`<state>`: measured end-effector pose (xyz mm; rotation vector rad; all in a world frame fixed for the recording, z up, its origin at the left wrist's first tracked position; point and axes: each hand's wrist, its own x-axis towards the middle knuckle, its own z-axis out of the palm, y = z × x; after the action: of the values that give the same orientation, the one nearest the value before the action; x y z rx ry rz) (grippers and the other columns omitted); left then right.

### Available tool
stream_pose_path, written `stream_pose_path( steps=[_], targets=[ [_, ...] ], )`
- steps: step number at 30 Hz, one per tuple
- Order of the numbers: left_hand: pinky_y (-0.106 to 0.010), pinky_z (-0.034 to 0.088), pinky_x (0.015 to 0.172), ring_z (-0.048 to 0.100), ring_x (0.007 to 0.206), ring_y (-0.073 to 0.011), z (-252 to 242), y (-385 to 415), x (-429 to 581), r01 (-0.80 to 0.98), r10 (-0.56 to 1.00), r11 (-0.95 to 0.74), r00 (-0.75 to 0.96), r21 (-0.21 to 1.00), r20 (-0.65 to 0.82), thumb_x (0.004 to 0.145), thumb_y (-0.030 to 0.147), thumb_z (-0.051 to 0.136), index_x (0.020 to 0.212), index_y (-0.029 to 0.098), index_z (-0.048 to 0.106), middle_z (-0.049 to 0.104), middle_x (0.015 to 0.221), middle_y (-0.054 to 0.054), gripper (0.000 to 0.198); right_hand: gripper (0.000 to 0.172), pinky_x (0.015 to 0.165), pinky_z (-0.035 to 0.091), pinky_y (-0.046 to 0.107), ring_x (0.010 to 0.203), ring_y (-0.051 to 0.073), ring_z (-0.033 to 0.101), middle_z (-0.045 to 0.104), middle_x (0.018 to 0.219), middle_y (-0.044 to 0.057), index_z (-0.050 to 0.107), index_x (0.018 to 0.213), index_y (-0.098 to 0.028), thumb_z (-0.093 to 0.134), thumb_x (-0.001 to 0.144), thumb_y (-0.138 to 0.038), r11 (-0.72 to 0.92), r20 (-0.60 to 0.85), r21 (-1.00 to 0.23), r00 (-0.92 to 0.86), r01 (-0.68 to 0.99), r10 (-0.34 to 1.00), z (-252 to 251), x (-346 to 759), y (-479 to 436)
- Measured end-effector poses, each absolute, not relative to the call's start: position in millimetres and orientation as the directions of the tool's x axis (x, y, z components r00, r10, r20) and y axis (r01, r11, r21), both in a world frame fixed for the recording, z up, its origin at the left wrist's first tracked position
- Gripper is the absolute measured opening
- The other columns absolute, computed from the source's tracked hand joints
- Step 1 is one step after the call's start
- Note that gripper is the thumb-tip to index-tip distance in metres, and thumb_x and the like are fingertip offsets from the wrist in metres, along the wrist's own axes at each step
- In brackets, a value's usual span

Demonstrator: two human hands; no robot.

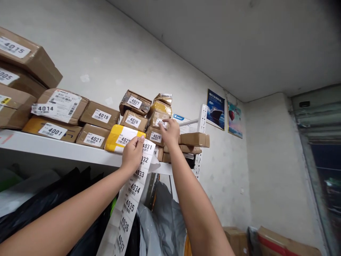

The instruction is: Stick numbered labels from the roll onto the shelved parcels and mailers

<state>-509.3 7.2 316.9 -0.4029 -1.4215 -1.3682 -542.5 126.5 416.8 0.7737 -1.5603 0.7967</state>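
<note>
Head view: your left hand (134, 152) is pinching the label strip (134, 189), which is hanging before the shelf (80, 151); your right hand (172, 131), fingers parted, is reaching the 4030 sticker (161, 123), contact looking uncertain. You should be pressing evenly outward for flatness.

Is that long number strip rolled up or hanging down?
Hanging down, unrolled: the label strip stretches down from the left hand; its lower end is out of view.
</note>
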Motion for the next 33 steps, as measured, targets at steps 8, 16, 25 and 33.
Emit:
stream_pose_path(
  steps=[8, 16, 25, 33],
  targets=[
    [-0.026, 0.035, 0.059, 0.052, 0.067, -0.0173, 319.1, 13.3, -501.1, 0.876, -0.362, 0.191, -0.357, 0.443, 0.861, 0.085, 0.047, 0.045, 0.074, 0.020, 0.055, 0.057, 0.068, 0.000, 0.031, 0.025, 0.058, 0.049, 0.029, 0.058, 0.014, 0.058, 0.067, 0.068, 0.000, 0.070, 0.082, -0.020, 0.077, 0.062, -0.033, -0.129, 0.906, -0.413, -0.393, -0.901, -0.154, 348.4, -515.4, 128.8],
    [-0.024, 0.028, 0.051, 0.037, 0.052, -0.0124, 317.0, 21.4, -502.3, 0.834, -0.409, 0.243, -0.375, 0.496, 0.832, 0.078, 0.051, 0.056, 0.055, 0.021, 0.037, 0.038, 0.050, 0.006, 0.042, 0.016, 0.068, 0.052, 0.031, 0.066, 0.015, 0.061, 0.068, 0.070, 0.001, 0.065, 0.071, -0.018, 0.072, 0.064, -0.031, -0.170, 0.914, -0.384, -0.400, -0.908, 0.071, 345.2, -524.5, 125.9],
    [-0.024, 0.032, 0.048, 0.046, 0.052, -0.0142, 328.8, 18.4, -503.6, 0.802, -0.397, 0.155, -0.484, 0.576, 0.780, 0.070, 0.054, 0.063, 0.063, 0.019, 0.053, 0.051, 0.053, 0.003, 0.037, 0.010, 0.068, 0.051, 0.031, 0.069, 0.017, 0.062, 0.069, 0.071, 0.002, 0.065, 0.071, -0.018, 0.066, 0.071, -0.028, 0.058, 0.980, -0.182, -0.176, -0.982, 0.093, 379.4, -530.7, 115.7],
    [-0.023, 0.034, 0.045, 0.048, 0.049, -0.0138, 328.2, 8.8, -493.2, 0.792, -0.374, 0.107, -0.528, 0.601, 0.762, 0.075, 0.054, 0.058, 0.062, 0.018, 0.055, 0.054, 0.051, 0.001, 0.038, 0.023, 0.080, 0.048, 0.031, 0.084, 0.017, 0.062, 0.069, 0.093, 0.009, 0.063, 0.097, -0.013, 0.052, 0.084, -0.028, 0.472, 0.973, -0.120, -0.011, -0.873, 0.229, 480.5, -563.7, 119.2]
  ],
)
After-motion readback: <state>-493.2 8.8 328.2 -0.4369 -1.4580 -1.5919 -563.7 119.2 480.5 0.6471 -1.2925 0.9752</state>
